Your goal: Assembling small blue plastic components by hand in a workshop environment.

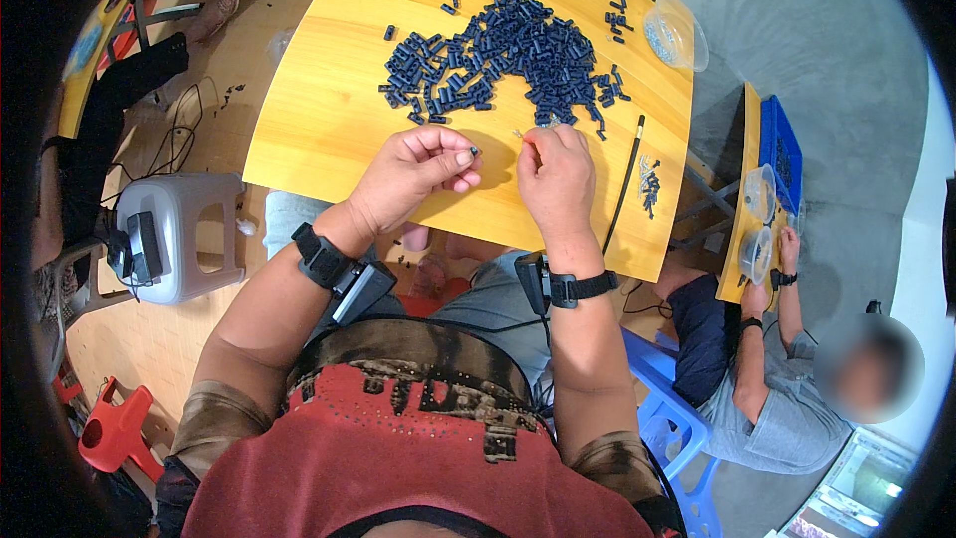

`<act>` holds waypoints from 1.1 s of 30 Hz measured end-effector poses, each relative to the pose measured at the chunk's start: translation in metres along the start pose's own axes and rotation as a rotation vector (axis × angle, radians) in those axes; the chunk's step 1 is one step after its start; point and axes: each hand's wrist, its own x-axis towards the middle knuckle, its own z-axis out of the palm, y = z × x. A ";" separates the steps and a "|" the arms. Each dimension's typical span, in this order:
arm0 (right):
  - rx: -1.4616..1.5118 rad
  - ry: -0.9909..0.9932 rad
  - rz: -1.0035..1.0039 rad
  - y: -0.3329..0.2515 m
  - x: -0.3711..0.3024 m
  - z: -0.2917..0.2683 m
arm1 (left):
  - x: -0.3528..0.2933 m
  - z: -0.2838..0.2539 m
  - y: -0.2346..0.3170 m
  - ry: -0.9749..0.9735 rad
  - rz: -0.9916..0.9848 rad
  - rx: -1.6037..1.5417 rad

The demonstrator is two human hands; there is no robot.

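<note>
My left hand (418, 171) is closed in a pinch, with a small black plastic piece (474, 151) between thumb and fingertips. Just to its right, above the table's near part, my right hand (556, 179) is closed too, thumb against curled fingers. A thin, pale tip shows at its fingertips, too small to make out. Beyond both hands lies a big heap of small black plastic pieces (498, 50) on the yellow wooden table (329, 70). The heap's near edge almost reaches the right hand's knuckles, where a few shiny metal bits lie.
Right of my right hand lie a black rod (625, 179) and a small pile of screw-like metal parts (649, 184). A clear round tub (672, 32) stands at the far right edge. At right, a person works at another table with a blue tray (782, 154). A grey stool (179, 234) stands left.
</note>
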 end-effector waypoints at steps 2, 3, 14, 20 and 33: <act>0.010 0.003 0.009 0.000 0.000 -0.001 | 0.000 0.000 0.000 -0.001 0.000 -0.001; 0.019 0.007 0.018 -0.001 0.000 -0.001 | 0.000 0.000 0.001 -0.001 -0.001 -0.003; -0.019 0.149 0.245 0.059 -0.016 -0.039 | 0.000 0.003 0.002 -0.008 -0.001 -0.009; 0.110 0.091 0.335 0.059 -0.014 -0.026 | 0.000 0.001 0.000 -0.005 0.008 -0.008; 0.066 0.064 0.353 0.055 -0.008 -0.014 | 0.000 0.002 0.001 -0.010 0.006 -0.012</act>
